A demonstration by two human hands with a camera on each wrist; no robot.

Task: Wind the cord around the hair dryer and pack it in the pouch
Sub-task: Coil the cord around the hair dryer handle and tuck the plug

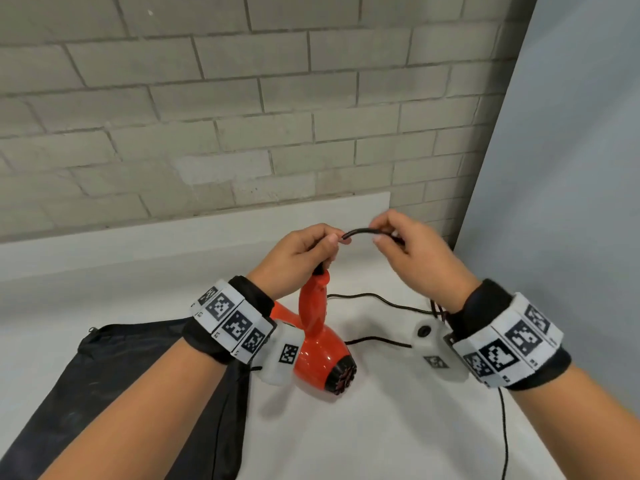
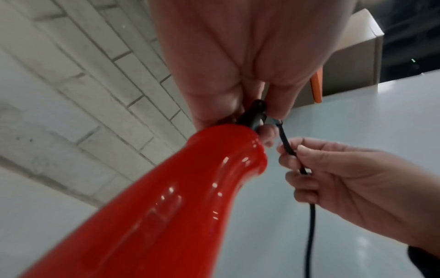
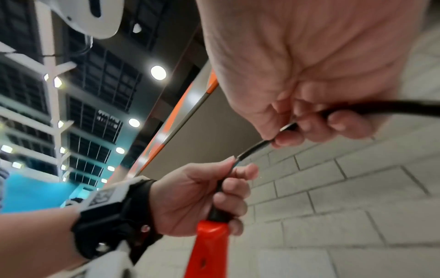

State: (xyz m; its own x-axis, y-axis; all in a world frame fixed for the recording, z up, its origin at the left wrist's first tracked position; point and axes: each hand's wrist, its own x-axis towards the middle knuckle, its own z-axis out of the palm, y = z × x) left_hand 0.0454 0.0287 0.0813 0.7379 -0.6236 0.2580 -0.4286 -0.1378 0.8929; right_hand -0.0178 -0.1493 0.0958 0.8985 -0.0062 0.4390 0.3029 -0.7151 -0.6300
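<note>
A glossy red hair dryer hangs handle-up over the white table, its black nozzle end pointing down toward me. My left hand grips the black cord boot at the top of the handle, with the red handle filling the left wrist view. A short arc of black cord runs from it to my right hand, which pinches the cord between thumb and fingers. The rest of the cord trails loosely on the table. The black pouch lies flat at the lower left.
The white table stands against a grey brick wall, with a pale panel on the right. More cord runs off the near right edge. A cardboard box shows in the left wrist view.
</note>
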